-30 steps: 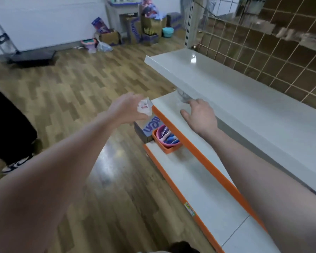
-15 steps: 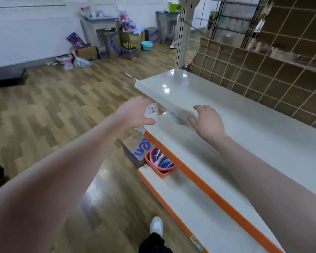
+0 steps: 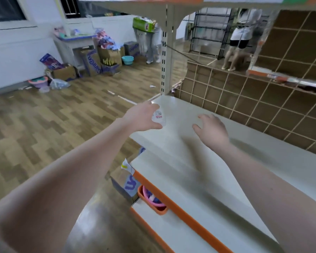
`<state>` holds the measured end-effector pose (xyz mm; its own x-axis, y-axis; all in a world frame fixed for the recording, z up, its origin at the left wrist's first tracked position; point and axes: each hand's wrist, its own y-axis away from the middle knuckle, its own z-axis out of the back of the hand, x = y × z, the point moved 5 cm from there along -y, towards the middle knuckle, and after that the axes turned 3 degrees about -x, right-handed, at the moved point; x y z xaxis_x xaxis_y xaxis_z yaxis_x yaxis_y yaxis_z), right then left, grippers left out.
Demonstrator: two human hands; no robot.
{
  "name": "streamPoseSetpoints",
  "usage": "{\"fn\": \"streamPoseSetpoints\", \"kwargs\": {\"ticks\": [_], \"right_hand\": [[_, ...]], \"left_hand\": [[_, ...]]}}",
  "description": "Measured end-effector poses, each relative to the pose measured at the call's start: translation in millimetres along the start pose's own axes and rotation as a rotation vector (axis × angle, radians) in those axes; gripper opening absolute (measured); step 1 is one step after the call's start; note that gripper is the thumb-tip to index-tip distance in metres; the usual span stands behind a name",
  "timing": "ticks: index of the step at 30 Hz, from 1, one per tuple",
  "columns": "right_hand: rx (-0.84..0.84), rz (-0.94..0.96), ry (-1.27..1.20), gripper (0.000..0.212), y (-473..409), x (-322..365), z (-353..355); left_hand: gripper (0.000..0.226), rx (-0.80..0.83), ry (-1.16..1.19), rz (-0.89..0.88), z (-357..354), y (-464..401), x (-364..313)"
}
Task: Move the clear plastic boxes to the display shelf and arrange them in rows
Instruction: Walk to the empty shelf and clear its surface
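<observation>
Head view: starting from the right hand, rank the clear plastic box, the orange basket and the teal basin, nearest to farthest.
From the right hand:
1. Clear plastic box, just leftward, held in the left hand.
2. Orange basket, on the lowest shelf.
3. Teal basin, on the far floor.

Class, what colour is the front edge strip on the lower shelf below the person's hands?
Orange, on the lower shelf's front edge strip, seen in the head view.

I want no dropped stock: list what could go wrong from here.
1. The left hand holds the clear box right at the shelf's front corner; released there, it may fall to the floor.
2. The box is see-through and motion-blurred, so the grip may be less secure than it looks.
3. The right hand hovers open nearby and could knock it.
</observation>
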<state>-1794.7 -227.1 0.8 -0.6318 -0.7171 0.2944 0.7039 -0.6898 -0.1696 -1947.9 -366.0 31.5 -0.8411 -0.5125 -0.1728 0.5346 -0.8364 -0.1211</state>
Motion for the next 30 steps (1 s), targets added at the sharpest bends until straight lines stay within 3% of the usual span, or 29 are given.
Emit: {"fn": "streamPoseSetpoints", "kwargs": {"ticks": [7,16,30], "right_hand": [[-0.043,-0.165,-0.009,0.039,-22.4,-17.7,-8.7],[-0.066,-0.373,0.019,0.042,-46.2,-17.6,-25.6],[-0.1,-0.586,0.034,0.041,-50.8,-12.7,-53.7]], "left_hand": [[0.062,0.041,0.008,-0.146,-16.4,-65.1,-3.5],[0.07,0.158,0.042,-0.366,-42.4,-130.9,9.9],[0.069,0.275,0.064,-0.604,-88.4,-181.6,6.4]]}}
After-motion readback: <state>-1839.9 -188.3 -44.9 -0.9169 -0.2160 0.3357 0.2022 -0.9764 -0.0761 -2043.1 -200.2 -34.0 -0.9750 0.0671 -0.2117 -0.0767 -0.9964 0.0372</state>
